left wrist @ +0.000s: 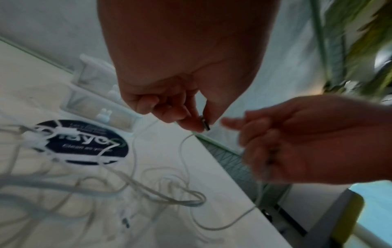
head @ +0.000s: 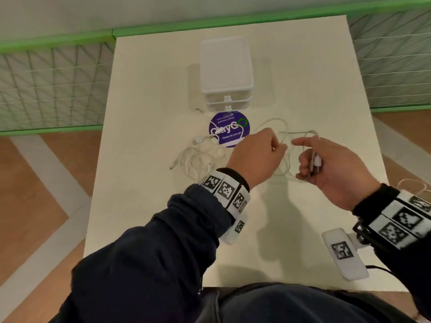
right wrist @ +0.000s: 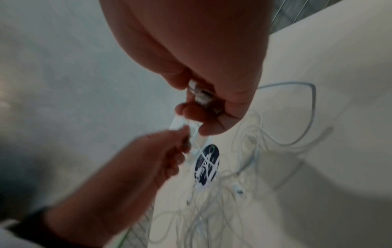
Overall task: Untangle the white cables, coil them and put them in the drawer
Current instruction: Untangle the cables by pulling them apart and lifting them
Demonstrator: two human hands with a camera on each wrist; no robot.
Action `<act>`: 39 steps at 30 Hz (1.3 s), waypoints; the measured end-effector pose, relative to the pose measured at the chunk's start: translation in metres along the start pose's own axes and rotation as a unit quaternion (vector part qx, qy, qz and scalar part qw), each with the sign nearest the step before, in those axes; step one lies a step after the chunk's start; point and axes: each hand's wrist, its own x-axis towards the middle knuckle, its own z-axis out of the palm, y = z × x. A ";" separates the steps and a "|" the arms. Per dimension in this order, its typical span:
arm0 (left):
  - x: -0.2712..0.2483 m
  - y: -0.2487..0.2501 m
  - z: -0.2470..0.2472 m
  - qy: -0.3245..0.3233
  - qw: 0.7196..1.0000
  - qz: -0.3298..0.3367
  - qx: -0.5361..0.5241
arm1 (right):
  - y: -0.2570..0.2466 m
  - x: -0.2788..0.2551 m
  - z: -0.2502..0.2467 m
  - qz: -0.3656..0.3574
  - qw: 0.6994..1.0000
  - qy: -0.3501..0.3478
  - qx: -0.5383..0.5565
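A tangle of white cables (head: 198,157) lies on the white table (head: 268,229), left of my hands. One loose cable (head: 279,127) loops from it toward both hands. My left hand (head: 278,148) pinches a metal plug tip (left wrist: 204,125) of this cable between thumb and fingers. My right hand (head: 305,159) grips white connector ends (head: 317,162) in its curled fingers, index finger pointing toward the left hand. The two hands are a few centimetres apart above the table. A small white drawer unit (head: 226,73) stands behind them, both visible drawers closed.
A round purple sticker (head: 229,131) lies flat in front of the drawer unit, with cable ends across it. The table's right edge (head: 373,148) is close to my right hand. A green-railed mesh fence (head: 56,85) runs behind, with wooden floor on both sides.
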 end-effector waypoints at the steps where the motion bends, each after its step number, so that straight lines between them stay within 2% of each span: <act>1: -0.009 0.005 -0.002 -0.005 1.000 0.016 -0.013 | 0.004 0.002 0.007 0.002 1.000 0.002 0.008; 5: -0.033 0.007 0.000 -0.023 0.995 0.077 -0.061 | 0.011 0.010 0.033 0.005 1.000 -0.015 0.002; 8: -0.040 -0.008 -0.004 -0.043 0.990 0.104 -0.082 | 0.014 0.014 0.037 -0.010 1.000 0.002 -0.016; 10: -0.042 -0.028 -0.011 -0.044 0.991 0.072 -0.103 | 0.011 0.016 0.034 -0.008 1.000 0.014 -0.012; 14: -0.034 -0.087 -0.037 0.015 0.993 -0.046 -0.105 | -0.002 0.021 0.018 -0.001 1.000 0.026 0.009; 15: -0.031 -0.100 -0.045 0.025 0.994 -0.055 -0.088 | -0.004 0.022 0.012 0.008 1.000 0.022 0.019; 17: -0.024 -0.119 -0.056 0.027 0.999 -0.033 -0.024 | -0.006 0.022 -0.003 0.036 0.998 0.013 0.050; 19: -0.016 -0.128 -0.061 -0.003 0.997 0.002 0.078 | -0.006 0.019 -0.016 0.054 0.995 0.009 0.085; 22: 0.003 -0.134 -0.054 -0.067 0.963 0.060 0.254 | -0.004 0.013 -0.027 0.045 0.992 0.032 0.114; 24: 0.014 -0.136 -0.047 -0.075 0.941 0.089 0.318 | -0.004 0.009 -0.028 0.013 0.993 0.067 0.101; 28: 0.023 -0.136 -0.033 -0.034 0.922 0.071 0.379 | -0.013 0.003 -0.027 -0.059 0.988 0.120 0.080; 30: 0.021 -0.139 -0.028 -0.027 0.913 0.068 0.402 | -0.020 -0.004 -0.029 -0.085 0.987 0.095 0.093; 33: 0.015 -0.144 -0.025 -0.011 0.917 0.046 0.396 | -0.030 -0.014 -0.027 -0.100 0.989 0.011 0.108; 39: 0.012 -0.152 -0.031 0.022 0.924 0.007 0.381 | -0.046 -0.015 -0.010 -0.077 0.989 0.018 0.125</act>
